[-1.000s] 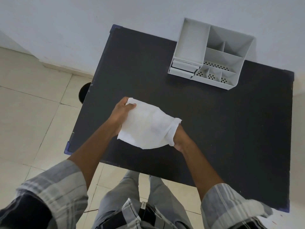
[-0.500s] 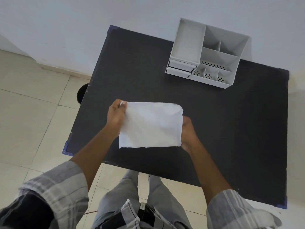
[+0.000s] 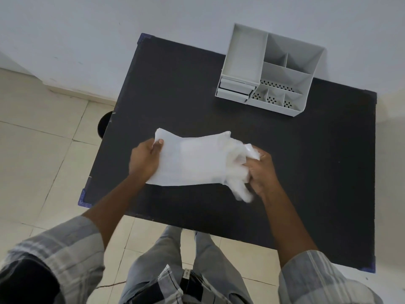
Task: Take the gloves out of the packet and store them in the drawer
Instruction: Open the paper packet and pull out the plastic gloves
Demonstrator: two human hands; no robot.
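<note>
Just above the middle of the black table (image 3: pixel 306 172), a white packet (image 3: pixel 188 161) is held between two bare hands. The left hand (image 3: pixel 143 160) grips the packet's left end, thumb pressed on top near the upper left corner and the other fingers hidden underneath. The right hand (image 3: pixel 262 172) is closed around pale, see-through gloves (image 3: pixel 237 172) that stick out of the packet's right, open end. Part of the gloves is still inside the packet, where a lighter patch shows through the paper; the rest bunches against the right hand's fingers, with a few glove fingers hanging down below the packet's lower right corner, blurred. A crumpled bit of the thin material also pokes up above the right hand's knuckles. The packet is held roughly level and lies between the two hands, its long side running left to right.

No brand, label or writing can be read on the packet or the gloves.

At the far right of the table, against the wall (image 3: pixel 87 29), stands a grey desk organiser (image 3: pixel 245 53) with several open compartments on top. Two small drawers (image 3: pixel 235 91) sit at its front left, one above the other, both pushed in. The organiser is well apart from the hands and the packet.

Checked sleeves (image 3: pixel 65 249) cover both upper arms, and grey trousers (image 3: pixel 153 255) show above a tiled floor (image 3: pixel 39 150).
</note>
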